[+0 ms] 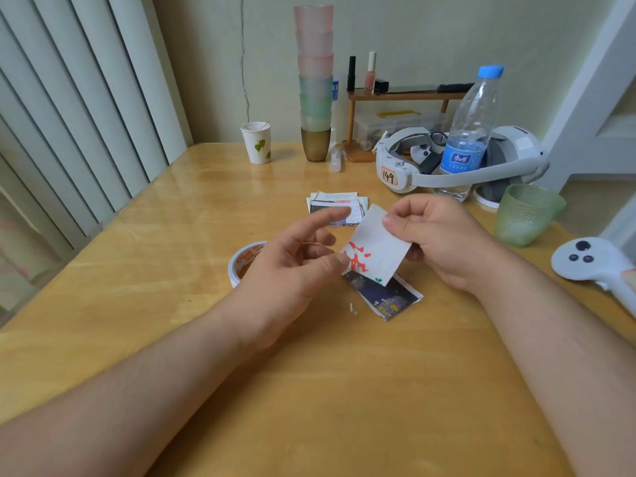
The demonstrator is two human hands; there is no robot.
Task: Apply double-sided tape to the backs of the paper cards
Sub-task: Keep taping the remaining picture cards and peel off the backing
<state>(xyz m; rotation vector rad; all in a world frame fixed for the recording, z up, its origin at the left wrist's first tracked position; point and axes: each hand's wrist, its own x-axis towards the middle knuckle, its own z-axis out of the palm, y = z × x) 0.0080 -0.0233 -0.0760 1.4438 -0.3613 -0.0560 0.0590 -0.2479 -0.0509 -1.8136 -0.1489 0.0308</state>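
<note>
I see the right hand (437, 239) pinching a white card (377, 249); the left hand (296, 263) touches its lower corner — grip unclear — half hiding the tape roll (241, 261).

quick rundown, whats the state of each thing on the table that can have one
white card: held off the table, pinched by both hands
left hand: thumb on the card's lower corner, index finger straight
right hand: pinching the card's upper edge
tape roll: flat on the table, partly behind the left hand
water bottle: upright, capped
paper cup: upright
green glass: upright
stacked cups: nested, upright
</note>
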